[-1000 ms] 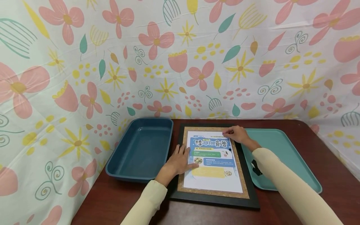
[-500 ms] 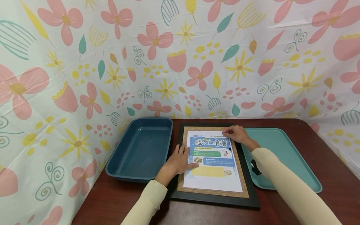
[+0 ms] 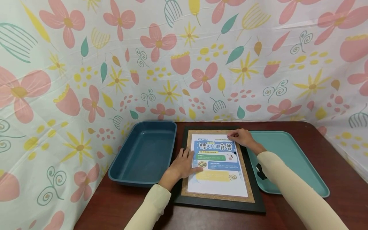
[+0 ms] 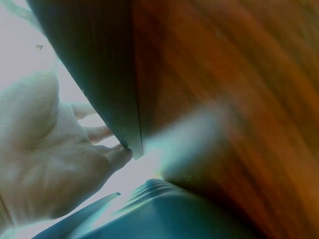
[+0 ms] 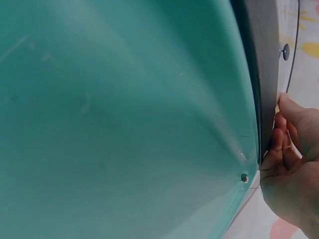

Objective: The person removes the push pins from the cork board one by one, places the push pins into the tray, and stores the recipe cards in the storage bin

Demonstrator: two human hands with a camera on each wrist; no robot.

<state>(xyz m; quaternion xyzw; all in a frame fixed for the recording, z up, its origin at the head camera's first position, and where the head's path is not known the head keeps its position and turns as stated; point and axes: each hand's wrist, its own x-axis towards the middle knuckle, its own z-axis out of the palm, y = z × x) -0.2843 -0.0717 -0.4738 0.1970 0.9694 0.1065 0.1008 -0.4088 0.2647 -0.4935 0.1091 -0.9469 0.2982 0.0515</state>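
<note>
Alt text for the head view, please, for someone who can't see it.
A person's left hand lies spread over the left edge of a printed sheet on a corkboard; the right hand is at the sheet's top right corner. A blue bin stands left of the corkboard, a green tray right, on a table.

White cloth [image 3: 184, 64] with pink, yellow, teal floral print; creased. Reddish-brown wooden table [image 3: 224, 220], faint sheen.

On the reddish-brown desk [image 3: 100, 204], a black-framed corkboard [image 3: 251, 196] bears a Chinese diet-recipe poster [image 3: 217, 188]. The left grip [image 3: 182, 164] spreads over the poster's left edge; the right grip [image 3: 243, 138] rests at its upper-right corner. A blue basin [image 3: 145, 153] stands left, a turquoise tray [image 3: 284, 147] right.
</note>
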